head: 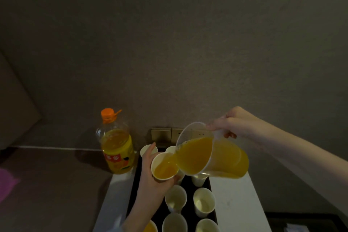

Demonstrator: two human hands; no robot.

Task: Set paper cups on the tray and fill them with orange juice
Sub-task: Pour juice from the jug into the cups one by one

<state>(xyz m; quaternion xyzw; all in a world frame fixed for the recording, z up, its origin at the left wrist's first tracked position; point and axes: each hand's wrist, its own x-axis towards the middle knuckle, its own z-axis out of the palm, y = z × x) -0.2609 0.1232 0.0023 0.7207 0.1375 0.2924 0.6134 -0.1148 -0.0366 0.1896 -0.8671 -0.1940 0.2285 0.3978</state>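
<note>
Paper cups [204,201], white, stood in rows on a dark tray [133,184] at the bottom of view; most looked empty, and one at the lower edge [150,228] held juice. Held cup [164,165]: lifted above the tray, tilted toward the pour, partly filled, with the left hand [150,175] and its fingers wrapped round the wall. Pitcher [209,154]: clear, tipped steeply, its spout at the held cup's rim, with the right hand [231,122] and its fingers closed on the handle. Bottle [117,143] of orange juice: capped, upright on the pale surface [235,203] just left of the tray.

Risks, as judged: the pitcher was well filled and steeply tilted, so a surge could overshoot the rim; squeezing the soft cup could push juice over; a late stop would overfill it, dripping onto the tray and the cups below.
</note>
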